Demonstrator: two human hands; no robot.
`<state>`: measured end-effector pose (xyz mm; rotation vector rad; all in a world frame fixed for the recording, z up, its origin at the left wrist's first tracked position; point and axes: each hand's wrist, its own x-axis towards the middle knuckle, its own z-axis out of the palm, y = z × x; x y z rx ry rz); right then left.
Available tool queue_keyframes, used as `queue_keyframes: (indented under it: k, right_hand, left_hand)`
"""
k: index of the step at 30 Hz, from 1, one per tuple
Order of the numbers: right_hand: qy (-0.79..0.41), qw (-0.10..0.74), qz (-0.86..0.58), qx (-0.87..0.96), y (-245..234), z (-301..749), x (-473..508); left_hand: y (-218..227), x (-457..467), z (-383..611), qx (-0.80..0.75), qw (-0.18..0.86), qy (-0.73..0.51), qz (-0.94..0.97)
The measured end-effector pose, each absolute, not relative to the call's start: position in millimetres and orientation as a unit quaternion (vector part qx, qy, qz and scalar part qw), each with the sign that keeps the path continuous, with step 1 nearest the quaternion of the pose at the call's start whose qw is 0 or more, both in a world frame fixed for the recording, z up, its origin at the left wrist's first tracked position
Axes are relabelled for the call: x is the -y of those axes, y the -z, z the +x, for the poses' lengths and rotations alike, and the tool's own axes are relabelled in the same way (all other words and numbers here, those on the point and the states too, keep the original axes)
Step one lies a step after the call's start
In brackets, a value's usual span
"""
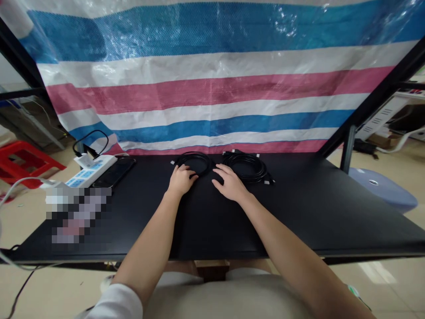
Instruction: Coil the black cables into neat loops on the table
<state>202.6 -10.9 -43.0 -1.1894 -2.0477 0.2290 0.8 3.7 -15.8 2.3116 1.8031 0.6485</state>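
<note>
Head view: left hand [181, 180] curled on black cable coil [194, 161], right hand [230, 183] open beside another coil [245, 167], tags [172, 162] unreadable

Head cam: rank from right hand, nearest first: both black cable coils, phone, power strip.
Right hand:
1. Right black coiled cable, at its fingertips.
2. Left black coiled cable, centre-left.
3. Black smartphone, left.
4. White plastic power strip, far left.

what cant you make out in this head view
In the head view:
- Blurred: a pixelated patch hides whatever lies on the black table beside the power strip.
- Hidden: the left hand covers part of the left cable coil.
- Too small: the connector type on the cable ends.
- Cut off: the table's right end, by the picture edge.
</note>
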Motion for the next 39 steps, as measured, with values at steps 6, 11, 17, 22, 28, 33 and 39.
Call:
queue_keyframes:
  k: [6, 11, 17, 22, 28, 33, 39]
  right_hand:
    - [0.002, 0.456, -0.521, 0.722, 34, 221, 3]
    - [0.055, 0.476, -0.64, 0.601, 28, 262, -8]
    - [0.053, 0.445, -0.778, 0.441, 31, 308, -16]
    - [0.006, 0.447, -0.778, 0.442, 46, 320, -23]
    - [0.001, 0.471, -0.76, 0.448, 55, 320, -28]
    - [-0.015, 0.49, -0.748, 0.448, 49, 318, -26]
    - [-0.08, 0.589, -0.685, 0.422, 31, 303, -21]
  left_hand:
    - [20, -7, 5, -0.681, 0.059, -0.256, 0.684]
    - [18, -4, 7, -0.698, 0.103, -0.261, 0.659]
    - [17, 0, 7, -0.695, 0.113, -0.269, 0.657]
    - [20, 1, 6, -0.693, 0.12, -0.293, 0.648]
    - [16, 6, 8, -0.705, 0.113, -0.286, 0.639]
    - [6, 12, 14, -0.755, 0.092, -0.237, 0.605]
    - [2, 13, 14, -0.741, 0.121, -0.253, 0.61]
